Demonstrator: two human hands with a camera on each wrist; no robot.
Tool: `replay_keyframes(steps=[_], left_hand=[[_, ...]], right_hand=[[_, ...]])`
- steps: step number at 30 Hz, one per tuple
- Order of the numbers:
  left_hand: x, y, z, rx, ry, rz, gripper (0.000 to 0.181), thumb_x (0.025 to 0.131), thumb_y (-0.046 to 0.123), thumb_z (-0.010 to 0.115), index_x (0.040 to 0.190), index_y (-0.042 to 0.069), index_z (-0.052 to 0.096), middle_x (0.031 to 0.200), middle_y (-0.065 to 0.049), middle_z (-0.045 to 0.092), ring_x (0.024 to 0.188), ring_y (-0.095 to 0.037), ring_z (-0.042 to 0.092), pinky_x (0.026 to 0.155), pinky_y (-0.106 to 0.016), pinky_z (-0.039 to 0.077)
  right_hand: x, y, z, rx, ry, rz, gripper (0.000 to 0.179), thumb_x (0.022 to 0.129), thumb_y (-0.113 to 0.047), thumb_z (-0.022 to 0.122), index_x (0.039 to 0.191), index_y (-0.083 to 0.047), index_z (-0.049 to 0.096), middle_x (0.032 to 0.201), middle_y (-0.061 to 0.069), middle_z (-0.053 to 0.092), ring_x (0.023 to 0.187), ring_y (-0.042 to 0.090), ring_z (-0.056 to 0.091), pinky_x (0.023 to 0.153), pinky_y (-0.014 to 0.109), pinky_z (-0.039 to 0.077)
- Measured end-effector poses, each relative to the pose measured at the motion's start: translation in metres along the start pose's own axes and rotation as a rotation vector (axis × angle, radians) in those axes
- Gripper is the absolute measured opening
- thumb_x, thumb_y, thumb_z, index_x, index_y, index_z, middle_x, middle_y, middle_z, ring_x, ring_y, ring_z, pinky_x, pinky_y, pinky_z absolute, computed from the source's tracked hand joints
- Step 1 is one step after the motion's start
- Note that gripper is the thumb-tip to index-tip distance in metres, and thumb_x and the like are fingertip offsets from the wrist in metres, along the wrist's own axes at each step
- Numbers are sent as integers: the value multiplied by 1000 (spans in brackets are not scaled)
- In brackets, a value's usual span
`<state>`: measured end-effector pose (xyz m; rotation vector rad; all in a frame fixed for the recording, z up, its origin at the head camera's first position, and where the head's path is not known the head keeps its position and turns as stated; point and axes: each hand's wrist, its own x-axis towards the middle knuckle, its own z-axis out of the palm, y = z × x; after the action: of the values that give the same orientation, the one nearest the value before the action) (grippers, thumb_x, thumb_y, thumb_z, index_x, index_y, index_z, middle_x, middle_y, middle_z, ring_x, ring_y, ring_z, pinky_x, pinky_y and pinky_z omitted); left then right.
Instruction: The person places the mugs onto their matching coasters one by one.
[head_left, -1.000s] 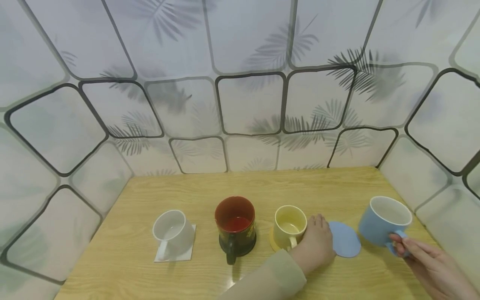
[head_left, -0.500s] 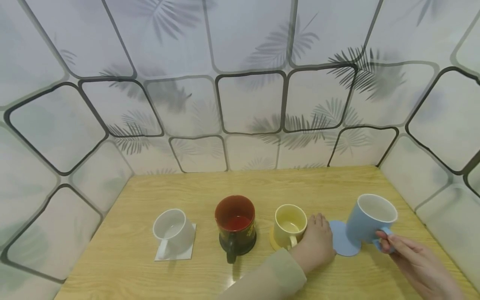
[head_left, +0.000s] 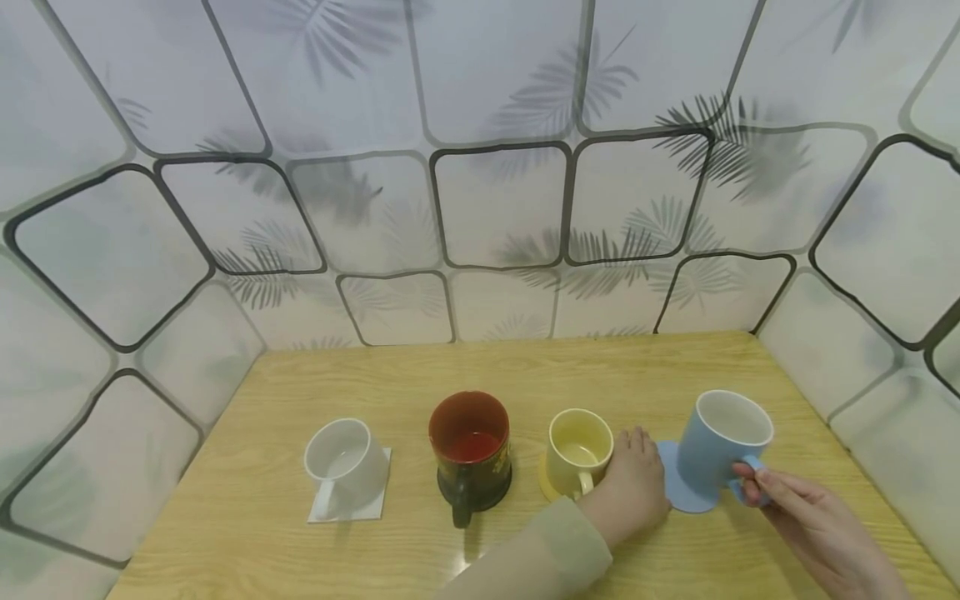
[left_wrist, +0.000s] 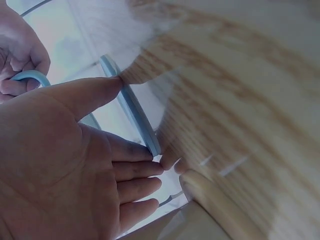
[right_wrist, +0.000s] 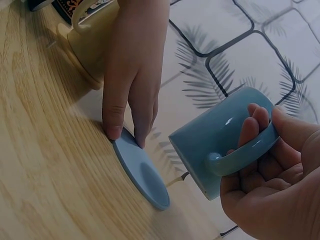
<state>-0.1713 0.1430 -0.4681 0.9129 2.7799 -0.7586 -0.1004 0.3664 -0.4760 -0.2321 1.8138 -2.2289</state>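
Note:
In the head view my right hand (head_left: pixel 806 517) grips the handle of a light blue mug (head_left: pixel 716 454). The mug overlaps the right side of a round blue coaster (head_left: pixel 678 487). Through the right wrist view, the mug's base shows raised above the coaster, with a gap between. My left hand (head_left: pixel 633 483) rests by the coaster's left edge, thumb and straight fingertips touching its rim in the left wrist view. Close to that hand's other side stands a small yellow mug (head_left: pixel 581 450) on a yellow coaster (head_left: pixel 549 483).
Left of the yellow mug, a dark mug with a red inside (head_left: pixel 474 454) stands on a dark base. Farther left, a white mug (head_left: pixel 348 467) sits on a square white coaster (head_left: pixel 375 508). Patterned walls (head_left: pixel 502 217) enclose the wooden table (head_left: pixel 420 367) at the back and sides.
The right hand has carried the blue mug leftward, from the right of the blue coaster to over its right part. The left hand has stayed at the coaster's edge.

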Motion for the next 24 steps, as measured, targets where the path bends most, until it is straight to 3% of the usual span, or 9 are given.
replay_keyframes(steps=[5,11,16,24], left_hand=[[0,0,-1,8,-3,3,71,102,77,38,162,40,37,172,16,31,162,-5,26,132,-26,27],[-1,0,-2,21,-18,1,70,102,77,36,163,41,35,173,17,30,162,-5,25,132,-26,26],[-1,0,-2,27,-14,-1,70,102,77,35,163,41,35,172,17,31,162,-4,26,132,-25,26],[0,0,-1,-9,-12,-8,72,102,77,38,163,39,36,172,16,32,162,-5,27,132,-26,27]], right_hand=[[1,1,2,-15,-7,11,47,117,-8,30,124,-3,76,105,-8,74,108,5,63,96,11,52],[6,3,5,-15,15,42,46,117,-10,33,111,-3,78,111,-10,75,107,4,64,95,10,52],[9,7,8,49,-20,23,46,117,-9,33,114,-4,79,111,-10,76,105,4,66,96,10,52],[12,13,12,156,-56,-32,48,116,-6,32,113,-4,80,125,-8,78,106,5,70,100,11,52]])
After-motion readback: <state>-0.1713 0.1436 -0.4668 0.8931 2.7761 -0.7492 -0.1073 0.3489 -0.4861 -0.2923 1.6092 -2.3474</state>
